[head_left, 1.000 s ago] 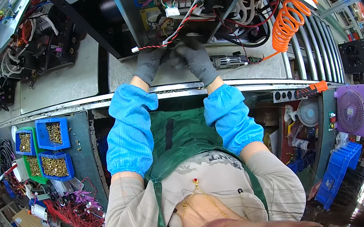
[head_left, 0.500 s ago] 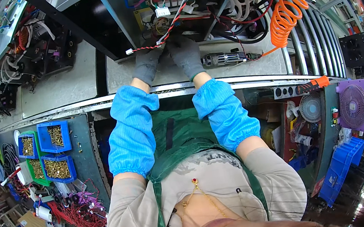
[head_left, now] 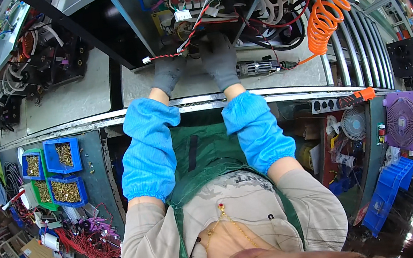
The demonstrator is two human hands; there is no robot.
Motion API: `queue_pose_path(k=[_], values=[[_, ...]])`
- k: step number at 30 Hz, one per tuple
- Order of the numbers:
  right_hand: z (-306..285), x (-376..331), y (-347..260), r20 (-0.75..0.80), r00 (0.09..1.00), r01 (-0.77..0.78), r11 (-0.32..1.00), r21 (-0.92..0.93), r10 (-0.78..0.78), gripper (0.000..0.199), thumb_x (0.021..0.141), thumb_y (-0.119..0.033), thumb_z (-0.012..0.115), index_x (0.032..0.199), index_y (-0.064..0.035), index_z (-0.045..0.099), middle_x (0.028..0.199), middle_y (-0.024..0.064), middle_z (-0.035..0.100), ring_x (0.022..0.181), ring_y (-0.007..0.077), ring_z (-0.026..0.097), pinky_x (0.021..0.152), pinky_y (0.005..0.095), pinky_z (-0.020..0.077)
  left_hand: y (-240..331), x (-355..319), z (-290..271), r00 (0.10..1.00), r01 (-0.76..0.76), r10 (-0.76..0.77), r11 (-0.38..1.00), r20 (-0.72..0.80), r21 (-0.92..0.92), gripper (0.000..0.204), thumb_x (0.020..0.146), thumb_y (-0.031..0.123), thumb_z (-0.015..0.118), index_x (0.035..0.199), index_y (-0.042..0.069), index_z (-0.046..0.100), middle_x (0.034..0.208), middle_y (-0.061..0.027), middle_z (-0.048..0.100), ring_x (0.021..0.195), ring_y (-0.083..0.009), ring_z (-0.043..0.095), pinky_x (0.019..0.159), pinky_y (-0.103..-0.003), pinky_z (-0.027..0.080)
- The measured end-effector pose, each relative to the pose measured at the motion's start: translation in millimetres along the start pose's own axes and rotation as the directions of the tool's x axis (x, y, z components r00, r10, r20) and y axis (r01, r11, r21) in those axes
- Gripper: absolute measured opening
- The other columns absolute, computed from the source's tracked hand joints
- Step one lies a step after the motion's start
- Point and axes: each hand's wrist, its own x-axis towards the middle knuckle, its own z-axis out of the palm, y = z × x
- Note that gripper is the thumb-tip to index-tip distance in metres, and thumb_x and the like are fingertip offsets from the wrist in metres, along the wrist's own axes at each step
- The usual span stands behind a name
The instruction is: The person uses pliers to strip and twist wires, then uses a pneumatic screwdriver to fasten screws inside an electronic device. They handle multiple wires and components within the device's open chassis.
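Both of my hands wear grey gloves and blue sleeve covers and reach into an open grey metal chassis (head_left: pixel 134 18) full of wiring. My left hand (head_left: pixel 169 71) is at the chassis's front edge, just under a red-and-black twisted wire (head_left: pixel 175 52) with a white connector. My right hand (head_left: pixel 220 59) sits beside it, fingers tucked among the wires; what they grip is hidden. A grey powered screwdriver (head_left: pixel 260 66) lies on the bench just right of my right hand, tied to an orange coiled hose (head_left: pixel 326 6).
The steel bench edge (head_left: pixel 85 121) runs across in front of me. Blue bins of brass parts (head_left: pixel 60 169) hang at the lower left, with red wire bundles (head_left: pixel 88 243) below. A purple fan (head_left: pixel 405 121) and blue crates (head_left: pixel 387 194) stand at the right. Another chassis (head_left: pixel 40 51) sits left.
The view has shifted so the chassis and my hands sit lower in the picture. My hands have stayed at the same place on the chassis's front edge.
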Motion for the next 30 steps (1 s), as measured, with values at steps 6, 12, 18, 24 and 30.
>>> queue_pose_path(k=[6,12,18,24,30], values=[[7,5,21,-0.003,0.997,0.078,0.995,-0.061,-0.078,0.022,0.074,-0.017,0.059,0.093,-0.0058,0.061,0.083,0.0157,0.064,0.078,0.0321,0.062,0.069,0.0390,0.0491,-1,-3,8,0.974,-0.223,0.219,0.877,0.059,0.426,0.017,0.080,0.020,0.050,0.084,0.008,0.062,0.079,-0.0127,0.062,0.073,-0.0311,0.059,0.063,-0.043,0.044],[-5,8,20,0.010,1.000,-0.025,0.998,0.058,0.025,0.026,0.074,-0.019,0.061,0.096,-0.0067,0.060,0.085,0.0152,0.064,0.080,0.0317,0.063,0.069,0.0390,0.0488,21,-2,19,0.982,0.063,-0.044,0.993,-0.182,0.104,0.017,0.078,0.019,0.049,0.076,0.007,0.061,0.073,-0.0137,0.062,0.067,-0.0320,0.059,0.059,-0.044,0.043],[-5,11,21,0.053,0.998,0.030,0.997,-0.065,-0.027,0.026,0.074,-0.021,0.057,0.097,-0.0087,0.061,0.092,0.0144,0.062,0.084,0.0332,0.060,0.072,0.0414,0.0483,35,5,22,0.941,0.181,-0.222,0.967,-0.253,-0.177,0.025,0.080,0.012,0.053,0.103,0.004,0.060,0.098,-0.0137,0.063,0.094,-0.0309,0.058,0.083,-0.037,0.044],[4,9,30,0.029,0.997,0.068,0.997,-0.040,-0.067,0.026,0.074,-0.020,0.056,0.097,-0.0100,0.062,0.094,0.0139,0.062,0.084,0.0336,0.059,0.072,0.0420,0.0482,30,6,35,0.909,0.166,-0.270,0.933,-0.316,-0.320,0.027,0.080,0.008,0.054,0.105,0.000,0.059,0.103,-0.0138,0.063,0.099,-0.0284,0.057,0.087,-0.035,0.042],[3,5,25,0.070,0.997,-0.014,1.000,-0.007,0.014,0.024,0.080,-0.026,0.056,0.099,-0.0109,0.060,0.093,0.0140,0.062,0.088,0.0349,0.059,0.074,0.0423,0.0474,36,15,32,0.896,0.120,-0.217,0.959,-0.388,-0.258,0.017,0.076,0.010,0.055,0.089,0.001,0.061,0.090,-0.0143,0.062,0.085,-0.0292,0.059,0.077,-0.037,0.044]])
